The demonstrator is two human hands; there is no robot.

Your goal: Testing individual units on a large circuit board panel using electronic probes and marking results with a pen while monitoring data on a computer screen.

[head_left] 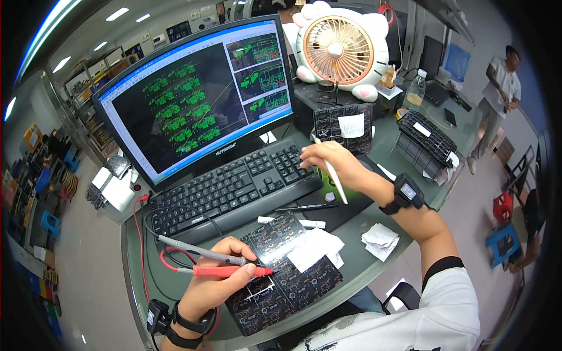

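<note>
My left hand [218, 279] grips two meter probes, a red probe [231, 271] and a grey probe [199, 253], with the red tip resting on a black circuit board panel [281, 275] at the desk's near edge. A white paper slip [313, 248] lies on that panel. My right hand [336, 165] holds a white pen [329, 169] between its fingers while the fingertips touch the right end of the black keyboard [234, 187]. A black watch sits on that wrist. The monitor [199, 96] behind the keyboard shows green board layouts on black.
A pink-and-white desk fan [341, 50] stands behind a black box with more boards [339, 120]. A tray of black parts [424, 143], a bottle [415, 90], crumpled paper [380, 240], and a black pen [304, 207] lie around. Another person [497, 93] stands far right.
</note>
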